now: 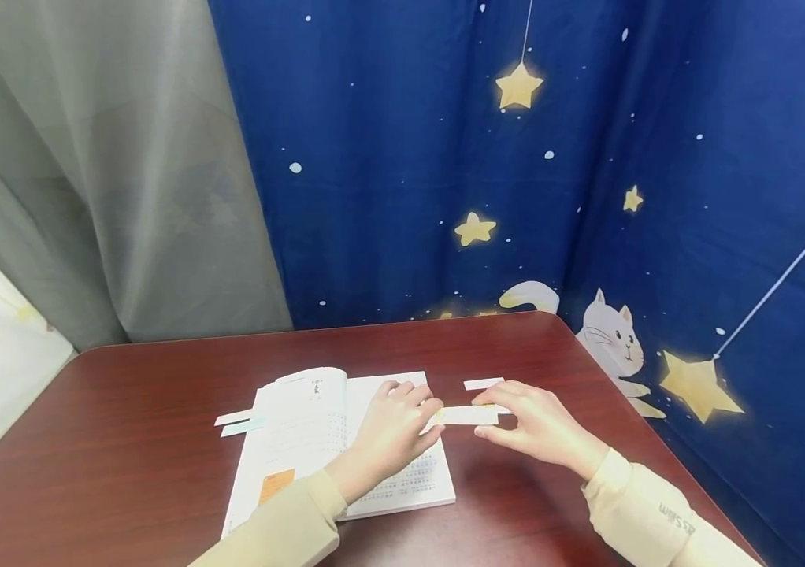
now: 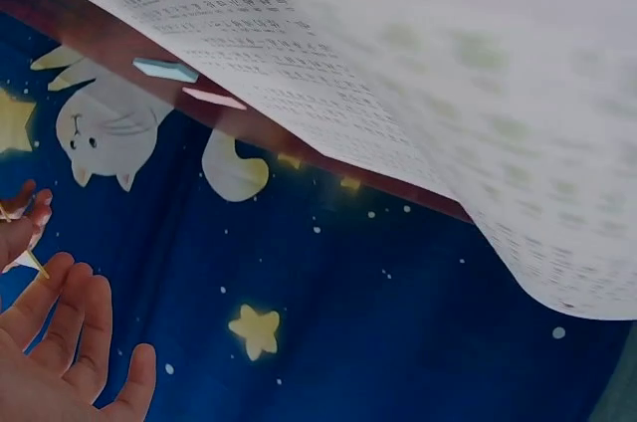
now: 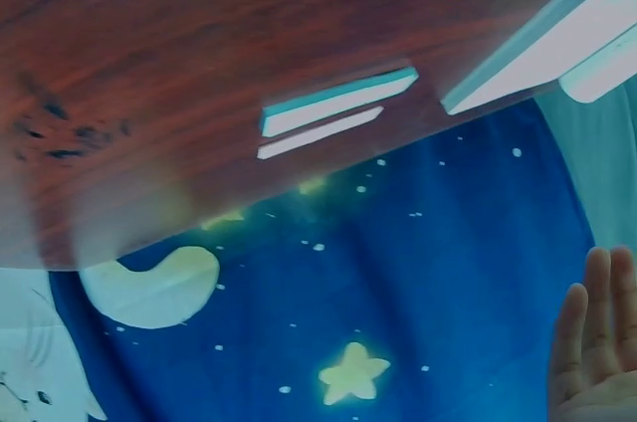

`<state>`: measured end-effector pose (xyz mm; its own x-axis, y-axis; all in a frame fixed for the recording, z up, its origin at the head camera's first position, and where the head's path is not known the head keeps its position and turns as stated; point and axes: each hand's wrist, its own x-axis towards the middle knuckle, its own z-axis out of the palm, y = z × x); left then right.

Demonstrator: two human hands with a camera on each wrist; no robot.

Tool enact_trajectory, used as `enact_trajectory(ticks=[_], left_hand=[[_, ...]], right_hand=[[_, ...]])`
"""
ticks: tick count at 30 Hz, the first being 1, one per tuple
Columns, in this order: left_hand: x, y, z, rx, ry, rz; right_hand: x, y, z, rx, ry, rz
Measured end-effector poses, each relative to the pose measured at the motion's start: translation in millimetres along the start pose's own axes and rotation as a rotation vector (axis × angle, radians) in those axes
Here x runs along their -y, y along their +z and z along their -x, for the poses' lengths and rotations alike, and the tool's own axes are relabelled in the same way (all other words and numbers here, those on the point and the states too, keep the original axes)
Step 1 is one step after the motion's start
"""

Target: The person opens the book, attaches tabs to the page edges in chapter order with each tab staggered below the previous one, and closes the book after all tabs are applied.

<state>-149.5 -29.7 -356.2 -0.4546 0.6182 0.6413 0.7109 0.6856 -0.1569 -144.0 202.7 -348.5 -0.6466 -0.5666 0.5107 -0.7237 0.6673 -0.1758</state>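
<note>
A slim white pad of sticky note strips (image 1: 466, 415) with yellow at its edges spans the space between both hands, over the right edge of an open book (image 1: 409, 472). My left hand (image 1: 395, 425) pinches the pad's left end above the right page. At the other end, the thumb and fingers of my right hand (image 1: 533, 421) hold the pad from both sides. A yellow edge (image 2: 40, 265) shows between fingertips in the left wrist view. Two strips, one white (image 1: 241, 417) and one pale blue (image 1: 241, 428), stick out from the book's left side.
On the dark red table (image 1: 147, 425), beyond my right hand, lie a pinkish-white strip pad (image 3: 318, 133) and a teal-edged one (image 3: 338, 104). An orange patch (image 1: 276, 483) shows on the left page. Blue and grey curtains (image 1: 388, 197) hang behind the table.
</note>
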Motion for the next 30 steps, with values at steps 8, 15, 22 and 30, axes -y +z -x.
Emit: enact_trajectory(ticks=[8, 15, 22, 30], left_hand=[[10.8, -10.2, 12.3, -0.019, -0.022, 0.060], [19.5, -15.3, 23.8, -0.013, -0.050, 0.102], [22.7, -18.4, 31.6, 0.001, -0.069, 0.112], [23.9, -16.5, 36.7, 0.013, -0.081, 0.120]], right_hand=[[12, 5, -11, -0.087, -0.083, -0.002], [18, 9, -17, -0.104, -0.116, -0.026], [24, 12, -23, -0.111, -0.128, -0.048], [27, 15, -27, -0.149, -0.157, -0.050]])
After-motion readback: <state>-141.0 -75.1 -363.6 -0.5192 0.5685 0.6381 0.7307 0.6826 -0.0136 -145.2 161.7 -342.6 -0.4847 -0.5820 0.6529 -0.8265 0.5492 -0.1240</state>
